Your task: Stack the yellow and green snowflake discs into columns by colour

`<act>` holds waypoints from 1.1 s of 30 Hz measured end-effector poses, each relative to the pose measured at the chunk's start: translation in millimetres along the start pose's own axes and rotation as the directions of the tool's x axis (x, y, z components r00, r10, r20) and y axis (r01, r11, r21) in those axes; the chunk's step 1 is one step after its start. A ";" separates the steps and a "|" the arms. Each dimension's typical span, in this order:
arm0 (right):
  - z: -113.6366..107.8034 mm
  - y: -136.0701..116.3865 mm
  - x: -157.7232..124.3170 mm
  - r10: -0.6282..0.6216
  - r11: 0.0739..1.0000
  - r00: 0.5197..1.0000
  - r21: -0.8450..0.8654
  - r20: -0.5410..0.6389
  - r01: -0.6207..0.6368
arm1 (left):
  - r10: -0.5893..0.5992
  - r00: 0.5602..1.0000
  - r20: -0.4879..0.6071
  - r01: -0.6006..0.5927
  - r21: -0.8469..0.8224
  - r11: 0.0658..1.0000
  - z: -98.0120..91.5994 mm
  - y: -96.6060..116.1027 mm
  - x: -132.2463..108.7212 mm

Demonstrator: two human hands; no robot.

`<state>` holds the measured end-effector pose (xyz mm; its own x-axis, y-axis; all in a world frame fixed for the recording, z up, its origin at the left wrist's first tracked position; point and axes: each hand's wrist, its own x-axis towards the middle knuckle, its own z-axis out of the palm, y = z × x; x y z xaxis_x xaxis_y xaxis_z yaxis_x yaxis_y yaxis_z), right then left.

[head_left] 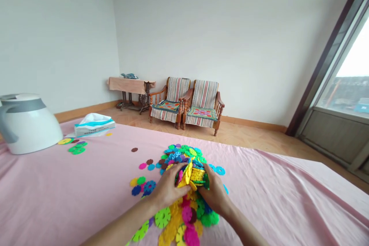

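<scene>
Between my two hands is a bunch of plastic snowflake discs (197,175), mostly yellow, with some green, blue and pink ones at its sides. My left hand (168,184) closes on the bunch from the left, its thumb along the near side. From the right, my right hand (215,190) presses against it with curled fingers, partly hidden behind the discs. Under and around both hands spreads a heap of loose discs (163,218) in green, yellow, pink, blue and brown, some notched at the rim.
A pink cloth (95,188) covers the table. At the left stand a white-and-grey kettle (33,127) and a tissue box (95,127), with a few green discs (77,148) near them. Two wooden armchairs (201,102) and a cloth-covered sewing table (127,84) stand beyond.
</scene>
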<state>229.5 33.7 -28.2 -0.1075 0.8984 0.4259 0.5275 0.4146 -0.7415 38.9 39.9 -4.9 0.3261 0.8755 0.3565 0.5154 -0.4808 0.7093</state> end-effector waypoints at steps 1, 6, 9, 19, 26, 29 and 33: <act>-2.4 -1.5 1.0 0.000 0.999 1.000 0.043 0.002 0.000 | 0.018 1.000 0.006 -0.018 -0.020 1.000 -1.3 3.4 2.0; -15.8 1.9 3.8 0.003 0.970 0.992 0.240 0.127 -0.034 | 0.108 0.991 0.082 -0.104 -0.053 0.993 -18.2 18.2 11.2; -18.9 8.3 5.2 0.027 0.953 0.994 0.297 0.109 -0.059 | 0.164 0.975 0.151 -0.159 -0.041 0.986 -30.0 21.9 19.7; -25.9 -0.6 8.4 0.008 0.979 0.993 0.200 0.115 -0.031 | -0.083 0.994 0.068 0.076 0.102 0.992 -38.4 -54.2 107.8; -21.2 43.2 5.6 0.080 0.981 0.992 -0.171 -0.099 -0.096 | -0.181 0.980 0.087 0.152 0.267 0.952 -26.6 -95.0 131.8; -15.7 45.3 1.4 0.082 0.966 0.997 -0.244 -0.013 -0.083 | -0.122 0.981 0.149 0.077 0.274 0.959 -11.0 -90.5 126.7; -10.5 35.3 -1.7 0.037 0.978 0.993 -0.208 0.112 -0.013 | -0.025 0.969 0.247 -0.028 0.207 0.978 -1.3 -75.2 120.7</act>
<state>257.1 45.2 -49.7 -0.1816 0.9237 0.3373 0.6925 0.3636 -0.6231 38.5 181.8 -14.5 0.4987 0.8483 0.1780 0.6591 -0.5045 0.5578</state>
